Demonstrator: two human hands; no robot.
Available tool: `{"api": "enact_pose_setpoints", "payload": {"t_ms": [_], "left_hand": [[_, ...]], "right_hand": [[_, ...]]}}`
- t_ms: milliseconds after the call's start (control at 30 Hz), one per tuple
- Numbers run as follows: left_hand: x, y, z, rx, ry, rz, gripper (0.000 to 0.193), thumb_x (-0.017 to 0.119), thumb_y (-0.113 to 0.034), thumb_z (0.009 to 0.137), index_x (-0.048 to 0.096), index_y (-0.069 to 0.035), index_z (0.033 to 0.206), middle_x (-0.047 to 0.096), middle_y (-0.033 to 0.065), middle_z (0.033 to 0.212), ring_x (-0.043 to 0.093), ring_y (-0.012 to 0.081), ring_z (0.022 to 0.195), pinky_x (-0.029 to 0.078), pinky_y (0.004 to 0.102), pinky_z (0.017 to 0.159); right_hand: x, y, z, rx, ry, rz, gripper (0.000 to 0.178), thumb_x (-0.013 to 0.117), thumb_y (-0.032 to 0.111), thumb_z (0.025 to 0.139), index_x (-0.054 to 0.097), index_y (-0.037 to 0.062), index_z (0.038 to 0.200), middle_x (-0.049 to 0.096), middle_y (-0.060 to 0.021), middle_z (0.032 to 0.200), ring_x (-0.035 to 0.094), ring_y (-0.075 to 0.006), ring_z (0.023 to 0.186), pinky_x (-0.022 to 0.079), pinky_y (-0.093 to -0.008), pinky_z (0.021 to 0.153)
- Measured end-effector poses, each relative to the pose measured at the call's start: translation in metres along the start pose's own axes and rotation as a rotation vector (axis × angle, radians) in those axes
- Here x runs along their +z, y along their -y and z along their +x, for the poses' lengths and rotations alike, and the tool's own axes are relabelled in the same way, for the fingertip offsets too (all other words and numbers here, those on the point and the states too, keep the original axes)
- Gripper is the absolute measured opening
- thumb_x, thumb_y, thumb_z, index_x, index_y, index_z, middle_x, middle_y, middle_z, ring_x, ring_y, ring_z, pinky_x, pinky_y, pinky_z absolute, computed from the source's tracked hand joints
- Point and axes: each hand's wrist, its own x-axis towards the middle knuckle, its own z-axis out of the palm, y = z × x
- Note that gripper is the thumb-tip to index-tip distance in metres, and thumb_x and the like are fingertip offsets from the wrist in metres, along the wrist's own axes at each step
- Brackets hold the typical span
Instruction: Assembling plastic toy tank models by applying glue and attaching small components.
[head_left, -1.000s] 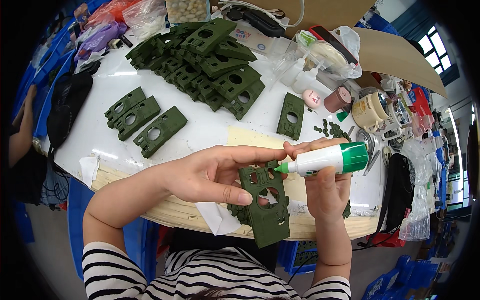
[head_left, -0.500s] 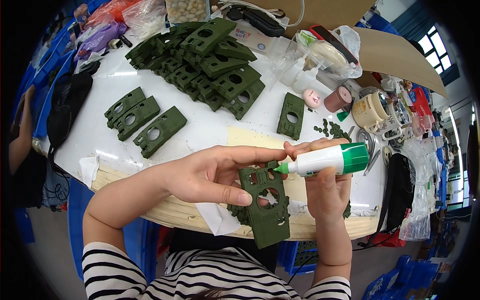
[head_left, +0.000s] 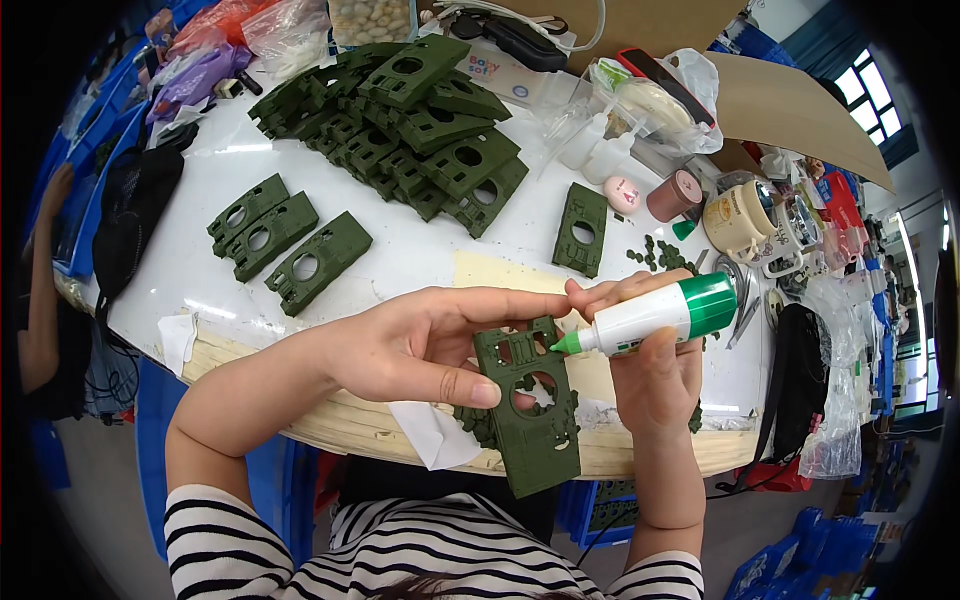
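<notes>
Under the table's near edge: blue bin point(head_left: 572, 520), dark green parts inside, partly hidden by the tabletop. Above that edge, one green plate point(head_left: 540, 455): matt, oblong, moulded relief, large round hole, smaller openings at its far end. Left hand point(head_left: 425, 345), closed on the plate's left side, thumb on top; fingers behind it partly hidden. Right hand point(head_left: 655, 385), closed around a white bottle point(head_left: 645, 318) with green base and green nozzle, tip at the plate's far right corner; contact cannot be told, nor the fill level. Farther, right: cream mug point(head_left: 735, 222), contents indistinct. Beyond the hands, a heap of similar plates point(head_left: 470, 155), overlapping, lower ones obscured. Farthest, a clear container point(head_left: 372, 22) of pale rounded pieces, cut off by the upper edge of view.
</notes>
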Motion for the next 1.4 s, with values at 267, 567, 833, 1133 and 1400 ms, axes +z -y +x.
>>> {"api": "enact_pose_setpoints", "payload": {"t_ms": [267,567,833,1133,1400], "left_hand": [[-0.001,-0.002,-0.001,-0.002,0.031,0.011,0.066,0.055,0.005,0.085,0.021,0.0,0.142,0.041,0.0136,0.134,0.052,0.0207,0.111,0.042,0.0352,0.097],[0.0,-0.001,0.0,0.011,0.034,-0.001,0.066,0.055,0.005,0.085,0.02,0.0,0.142,0.042,0.0139,0.134,0.051,0.0209,0.112,0.042,0.0353,0.097],[0.001,0.0,0.002,0.005,0.027,0.01,0.072,0.064,0.004,0.076,0.027,0.003,0.138,0.042,0.017,0.133,0.046,0.0267,0.121,0.043,0.0385,0.097],[-0.009,-0.007,-0.044,0.28,-0.489,0.289,0.06,0.077,-0.009,0.068,0.042,-0.003,0.115,0.05,0.0121,0.114,0.052,0.02,0.109,0.045,0.0352,0.094],[-0.015,0.033,-0.097,0.391,-0.967,0.74,0.057,0.072,-0.001,0.072,0.036,-0.002,0.117,0.048,0.0106,0.112,0.053,0.0165,0.103,0.047,0.0295,0.089]], "right_hand": [[0.0,0.006,0.0,0.067,0.054,-0.027,0.042,0.056,0.038,0.088,0.042,0.0023,0.104,0.057,-0.014,0.094,0.055,-0.0289,0.102,0.035,-0.0506,0.101],[-0.001,0.002,0.0,0.009,0.016,0.032,0.039,0.057,0.032,0.089,0.048,-0.0029,0.104,0.061,-0.0175,0.097,0.061,-0.0252,0.095,0.043,-0.0461,0.096],[-0.006,0.004,-0.001,0.018,-0.049,0.251,0.043,0.05,0.041,0.091,0.044,0.0017,0.108,0.059,-0.0139,0.095,0.057,-0.0281,0.101,0.039,-0.0512,0.098],[-0.013,0.011,0.001,0.0,-0.108,0.309,0.043,0.048,0.044,0.091,0.044,0.0051,0.107,0.057,-0.0115,0.097,0.056,-0.0252,0.099,0.039,-0.0492,0.098],[-0.003,0.012,-0.002,0.009,-0.09,0.263,0.043,0.05,0.045,0.09,0.042,0.0055,0.105,0.055,-0.0114,0.095,0.056,-0.0237,0.097,0.043,-0.0473,0.095]]}}
